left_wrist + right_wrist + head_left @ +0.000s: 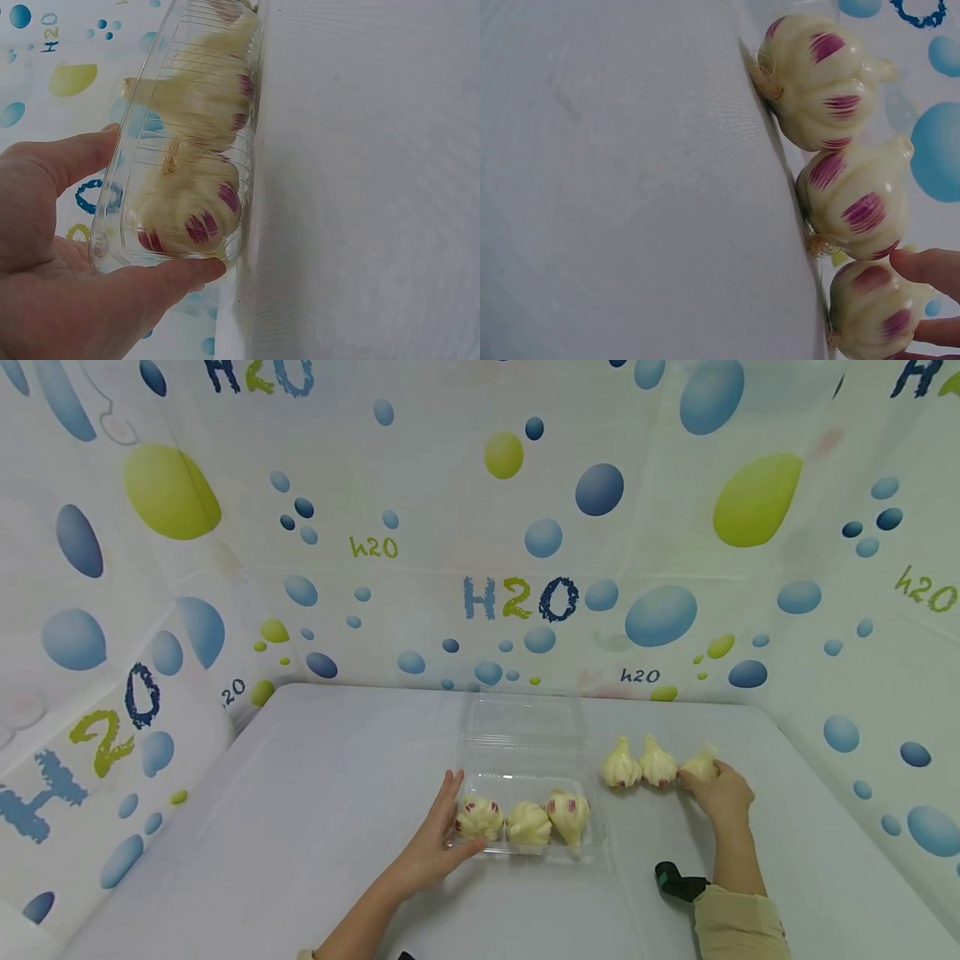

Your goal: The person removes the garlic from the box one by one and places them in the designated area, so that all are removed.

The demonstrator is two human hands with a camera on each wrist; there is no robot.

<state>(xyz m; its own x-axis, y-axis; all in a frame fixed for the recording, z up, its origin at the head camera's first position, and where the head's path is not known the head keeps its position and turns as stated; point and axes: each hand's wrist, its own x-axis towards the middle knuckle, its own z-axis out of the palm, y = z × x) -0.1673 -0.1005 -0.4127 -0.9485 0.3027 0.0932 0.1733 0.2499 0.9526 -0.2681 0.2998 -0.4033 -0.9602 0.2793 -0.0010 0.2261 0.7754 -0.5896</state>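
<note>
My left hand (431,847) holds the left end of a clear plastic container (498,783), its thumb along the front side and its fingers behind. Three garlic bulbs (528,823) lie in a row inside, cream with purple streaks; the left wrist view shows them through the ribbed wall (112,176). Over at the right, my right hand (723,793) pinches the rightmost garlic bulb (701,765) of three on the table. Two more garlic bulbs (658,762) stand just left of it. In the right wrist view, fingers (934,271) touch the lowest bulb (874,311).
The container's hinged lid (522,720) lies open towards the back of the white table (337,760). A patterned curtain (420,485) hangs behind and at both sides. A black device (678,882) juts out by the right wrist.
</note>
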